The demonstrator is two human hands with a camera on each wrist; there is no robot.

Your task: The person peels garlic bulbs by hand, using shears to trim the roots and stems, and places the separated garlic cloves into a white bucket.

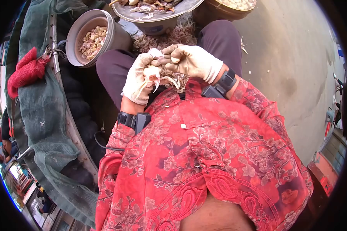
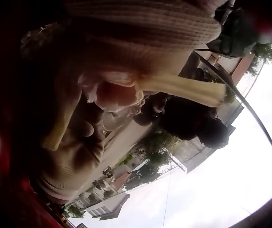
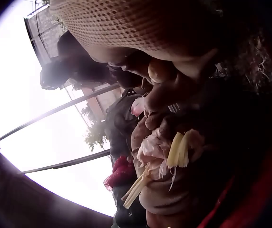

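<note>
My gloved left hand (image 1: 137, 82) grips partly broken garlic (image 1: 152, 72), its cut pale stems and papery skin sticking out below the fingers. In the right wrist view the stem pieces (image 3: 179, 149) fan out from that hand. My gloved right hand (image 1: 198, 63) meets the left hand's fingertips with its own fingers curled. A smooth garlic clove (image 3: 159, 70) sits in the curl of the right fingers. Between the two hands' fingertips shows a whitish-pink garlic piece (image 1: 155, 53). From the left wrist, the garlic (image 2: 117, 95) appears with one long stem (image 2: 186, 88) pointing sideways.
A bucket (image 1: 71, 44) of peeled cloves stands beyond my left knee. Ahead is a wide basin (image 1: 158, 17) with garlic and scraps, beside another container (image 1: 204, 13) of pale cloves. Garlic skins (image 1: 181, 34) heap between my knees. Green netting (image 1: 46, 127) over a metal rail runs along the left.
</note>
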